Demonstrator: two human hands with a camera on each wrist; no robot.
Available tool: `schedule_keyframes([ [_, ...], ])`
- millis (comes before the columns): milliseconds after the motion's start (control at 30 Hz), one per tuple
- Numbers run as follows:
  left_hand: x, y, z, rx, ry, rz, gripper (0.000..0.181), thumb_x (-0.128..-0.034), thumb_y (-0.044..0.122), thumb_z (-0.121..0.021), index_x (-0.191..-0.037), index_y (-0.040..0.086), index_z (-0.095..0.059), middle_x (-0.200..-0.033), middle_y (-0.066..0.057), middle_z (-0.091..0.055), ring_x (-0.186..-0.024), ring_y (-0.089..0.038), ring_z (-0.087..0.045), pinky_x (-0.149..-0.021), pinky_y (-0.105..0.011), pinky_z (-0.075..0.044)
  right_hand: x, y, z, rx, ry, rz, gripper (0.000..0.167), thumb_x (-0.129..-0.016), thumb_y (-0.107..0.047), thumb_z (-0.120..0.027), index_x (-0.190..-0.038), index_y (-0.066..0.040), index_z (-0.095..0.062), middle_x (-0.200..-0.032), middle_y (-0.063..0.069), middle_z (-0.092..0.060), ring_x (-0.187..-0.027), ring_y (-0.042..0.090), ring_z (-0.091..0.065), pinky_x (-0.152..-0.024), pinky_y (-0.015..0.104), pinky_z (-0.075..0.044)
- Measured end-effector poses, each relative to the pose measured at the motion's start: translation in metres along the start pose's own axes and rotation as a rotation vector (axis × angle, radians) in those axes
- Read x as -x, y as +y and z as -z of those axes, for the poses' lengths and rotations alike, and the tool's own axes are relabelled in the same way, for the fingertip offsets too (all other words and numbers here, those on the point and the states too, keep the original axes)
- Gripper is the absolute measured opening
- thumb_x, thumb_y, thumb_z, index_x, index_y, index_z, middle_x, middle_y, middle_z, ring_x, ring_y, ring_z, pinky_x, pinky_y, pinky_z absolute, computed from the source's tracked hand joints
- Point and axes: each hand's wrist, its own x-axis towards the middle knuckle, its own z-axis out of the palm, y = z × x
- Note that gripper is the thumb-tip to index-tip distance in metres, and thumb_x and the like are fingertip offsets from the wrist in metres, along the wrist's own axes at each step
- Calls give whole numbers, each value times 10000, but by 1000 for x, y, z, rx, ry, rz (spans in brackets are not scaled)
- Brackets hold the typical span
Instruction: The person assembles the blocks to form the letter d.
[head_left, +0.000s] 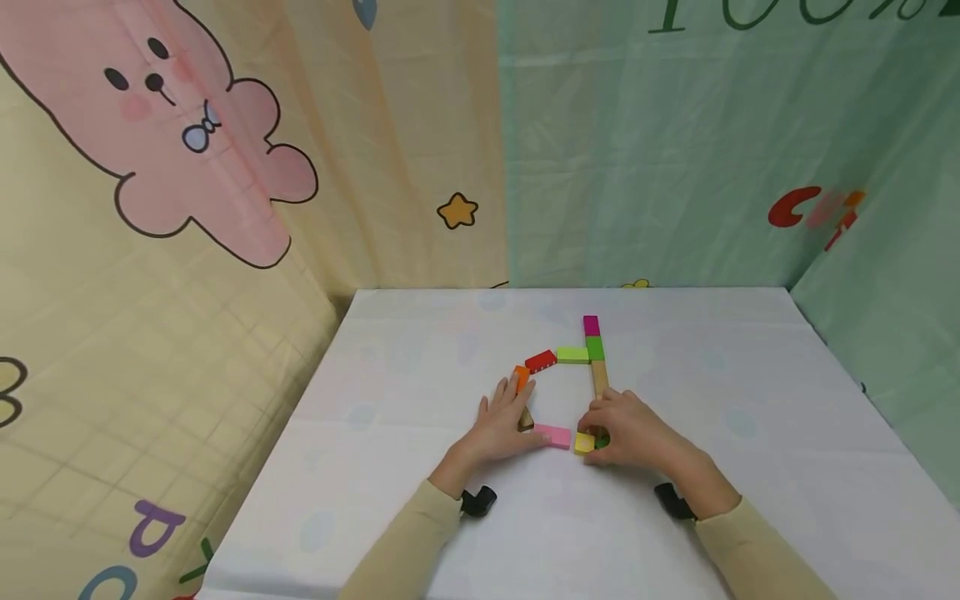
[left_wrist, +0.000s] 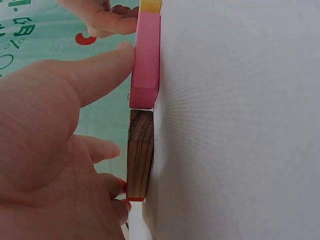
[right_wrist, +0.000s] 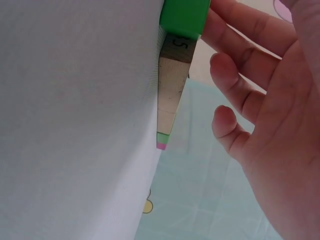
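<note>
Wooden blocks lie on the white table in a loop with a tail. My right hand (head_left: 637, 429) pinches a yellow block (head_left: 584, 443) at the near right corner, thumb on its near side. A dark green block (right_wrist: 184, 16) sits beside it, partly hidden under my fingers in the head view. My left hand (head_left: 501, 423) spans the left side, its thumb touching a pink block (left_wrist: 146, 57). Its fingers lie by an orange block (head_left: 522, 377) and a dark brown block (left_wrist: 140, 155). A narrow gap shows between the pink and yellow blocks in the head view.
A red block (head_left: 541, 361) and a lime block (head_left: 573, 356) form the far side. A tan block (head_left: 599, 377), a green block (head_left: 595, 347) and a magenta block (head_left: 591, 325) run up the right. Patterned curtains (head_left: 645, 167) hang behind the table (head_left: 360, 500).
</note>
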Motion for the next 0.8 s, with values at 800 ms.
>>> schedule_keyframes([
  [800, 1, 1, -3, -41, 14, 1, 953, -911, 575, -651, -1624, 150, -183, -1683, -112, -8, -1535, -316, -12, -1160, -657, -41, -2, 1, -5, 20, 24, 31, 323, -720, -415, -906, -959, -241, -777, -828, -202, -565, -846, 53, -453, -734, 313, -410],
])
